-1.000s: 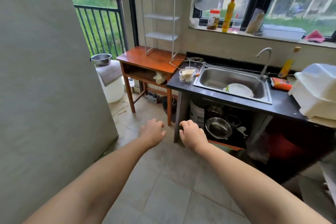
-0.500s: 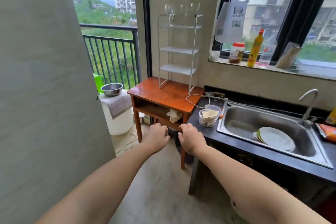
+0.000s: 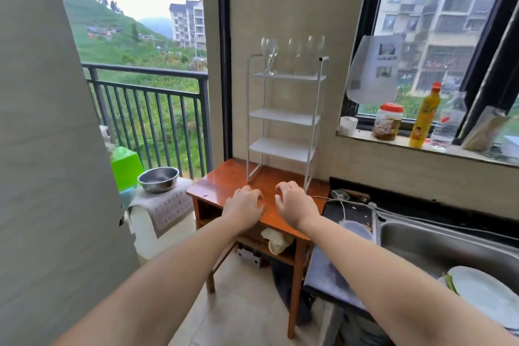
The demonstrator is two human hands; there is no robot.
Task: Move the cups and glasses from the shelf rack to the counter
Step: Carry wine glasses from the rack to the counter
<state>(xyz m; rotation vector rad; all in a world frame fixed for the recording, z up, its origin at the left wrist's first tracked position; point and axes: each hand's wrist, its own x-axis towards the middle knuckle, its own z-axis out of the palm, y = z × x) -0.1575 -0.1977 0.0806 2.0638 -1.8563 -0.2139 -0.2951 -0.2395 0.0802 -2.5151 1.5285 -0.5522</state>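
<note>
A white three-tier shelf rack (image 3: 283, 116) stands on a small orange-brown wooden table (image 3: 224, 182) against the wall. Several clear stemmed wine glasses (image 3: 270, 50) stand on its top tier; the two lower tiers hold nothing. The dark counter (image 3: 331, 278) with a steel sink (image 3: 438, 247) lies to the right of the table. My left hand (image 3: 244, 206) and my right hand (image 3: 293, 203) hover side by side over the table's front, below the rack, fingers loosely curled and holding nothing.
A grey wall panel (image 3: 47, 149) fills the left side. A steel bowl (image 3: 158, 179) sits on a cloth-covered white appliance by the balcony railing. A white plate (image 3: 483, 292) lies in the sink. Jar (image 3: 387, 125), yellow bottle (image 3: 424, 116) and water bottle stand on the windowsill.
The view has tilted up and come closer to the rack. Both hands now appear over the wooden table instead of in front of its edge.
</note>
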